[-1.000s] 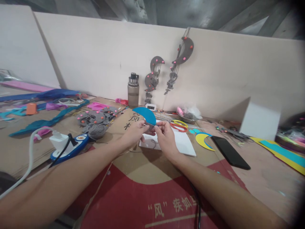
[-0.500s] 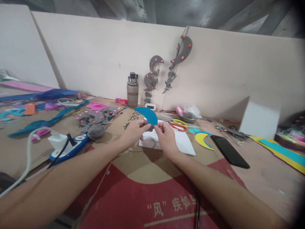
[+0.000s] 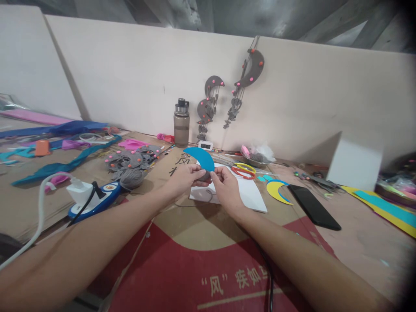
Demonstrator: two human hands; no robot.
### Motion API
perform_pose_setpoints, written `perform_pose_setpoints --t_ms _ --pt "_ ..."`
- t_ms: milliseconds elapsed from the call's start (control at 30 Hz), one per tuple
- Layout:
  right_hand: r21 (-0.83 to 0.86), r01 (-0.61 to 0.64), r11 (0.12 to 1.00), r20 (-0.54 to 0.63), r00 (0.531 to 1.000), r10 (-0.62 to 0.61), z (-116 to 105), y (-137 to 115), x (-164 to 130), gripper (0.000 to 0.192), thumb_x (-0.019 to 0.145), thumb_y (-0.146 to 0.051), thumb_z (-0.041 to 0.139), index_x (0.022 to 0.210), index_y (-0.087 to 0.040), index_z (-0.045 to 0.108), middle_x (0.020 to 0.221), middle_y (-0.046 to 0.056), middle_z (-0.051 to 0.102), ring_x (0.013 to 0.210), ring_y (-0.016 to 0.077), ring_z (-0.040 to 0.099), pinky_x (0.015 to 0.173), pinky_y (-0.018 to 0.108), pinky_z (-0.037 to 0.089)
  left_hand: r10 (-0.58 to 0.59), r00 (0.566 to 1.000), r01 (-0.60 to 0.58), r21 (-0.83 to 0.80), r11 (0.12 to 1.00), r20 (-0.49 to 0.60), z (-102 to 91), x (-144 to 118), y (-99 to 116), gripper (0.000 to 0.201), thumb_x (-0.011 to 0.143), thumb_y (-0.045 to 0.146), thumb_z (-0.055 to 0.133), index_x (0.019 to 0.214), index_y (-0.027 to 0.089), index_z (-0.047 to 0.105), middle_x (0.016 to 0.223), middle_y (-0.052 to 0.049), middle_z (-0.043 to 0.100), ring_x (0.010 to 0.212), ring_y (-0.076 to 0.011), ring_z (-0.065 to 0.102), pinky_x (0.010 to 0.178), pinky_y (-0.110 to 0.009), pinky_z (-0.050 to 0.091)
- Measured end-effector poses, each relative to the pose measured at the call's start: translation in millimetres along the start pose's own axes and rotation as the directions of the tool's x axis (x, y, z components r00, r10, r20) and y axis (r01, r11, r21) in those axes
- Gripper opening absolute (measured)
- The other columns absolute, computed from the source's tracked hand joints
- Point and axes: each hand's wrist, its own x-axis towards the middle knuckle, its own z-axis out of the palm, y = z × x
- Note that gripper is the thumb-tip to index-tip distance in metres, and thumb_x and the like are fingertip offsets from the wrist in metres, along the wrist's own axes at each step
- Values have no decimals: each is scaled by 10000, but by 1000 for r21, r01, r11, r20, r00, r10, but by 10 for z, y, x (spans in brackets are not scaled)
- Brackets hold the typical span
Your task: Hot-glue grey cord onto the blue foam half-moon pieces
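A blue crescent cutout (image 3: 201, 157) is held up between my two hands, over a white sheet (image 3: 250, 195). My left hand (image 3: 184, 178) pinches its lower end from the left. From the right, the fingers of my right hand (image 3: 226, 184) are closed on the same end. Something dark grey (image 3: 204, 176), perhaps yarn wrapped on the crescent, shows between the fingertips. A thin grey strand (image 3: 209, 194) trails down onto the sheet and the cardboard. Scissors with yellow and red handles (image 3: 243, 170) lie just beyond my right hand.
Right of the sheet lie a yellow-and-blue crescent (image 3: 278, 192) and a black phone (image 3: 313, 207). A power strip (image 3: 95, 199), a grey yarn ball (image 3: 131, 178) and grey crescents are on the left. A bottle (image 3: 181, 123) stands at the wall, beside hanging crescents (image 3: 253, 69).
Both hands stay at the crescent. My left fingers have shifted slightly, and more of the dark grey part shows below the blue. The view has moved very little.
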Motion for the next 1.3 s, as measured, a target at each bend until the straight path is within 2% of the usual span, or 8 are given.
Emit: perform_pose_setpoints --t_ms 233,433,667,767,967,1167,1300 --pt "13 5 1000 11 1000 -5 3 -16 -5 150 808 -346 503 812 -198 529 720 -1 602 626 138 533 603 271 420 29 999 -29 18 999 -30 27 -20 21 226 704 304 711 736 97 624 747 -62 658 703 -136 629 800 -355 521" --pt "22 -11 1000 -18 1000 11 20 30 -9 215 807 -363 523 952 -211 477 755 -7 582 658 147 545 613 275 431 -1 998 0 -7 1000 -62 31 -17 46 254 682 300 728 783 80 649 807 -88 681 707 -143 644 778 -327 527" --pt "4 49 999 -14 999 -49 6 16 -20 125 832 -333 485 811 -210 492 732 -16 561 676 139 528 649 273 413 -27 998 25 -45 999 -55 4 -10 43 211 680 288 723 723 100 637 732 -45 661 666 -115 632 767 -296 526" --pt "-5 50 999 -12 999 -50 4 3 -26 125 833 -330 484 799 -210 493 717 -19 555 664 138 517 638 271 403 -28 998 25 -42 999 -55 -4 -12 55 230 658 305 737 673 108 619 688 -29 642 649 -105 618 761 -288 522" --pt "-14 42 999 0 999 -42 3 -33 -35 129 821 -331 497 786 -207 504 717 -18 565 648 133 506 621 267 393 -25 997 26 12 1000 -77 -28 6 53 292 631 352 755 700 107 613 696 -28 637 662 -119 623 725 -290 525" --pt "-65 31 997 57 998 -27 2 -59 -60 133 816 -328 493 753 -211 497 672 -28 545 612 132 483 581 262 369 13 996 -17 -46 999 -93 -31 13 37 286 618 340 768 693 112 612 683 -7 615 624 -88 597 697 -263 534" --pt "-79 28 996 53 998 -24 5 -41 -58 131 811 -327 488 747 -214 500 690 -19 560 635 143 499 607 272 381 23 995 -28 -51 998 -94 -45 17 15 261 641 329 754 690 115 613 673 -6 606 620 -85 591 678 -254 536"
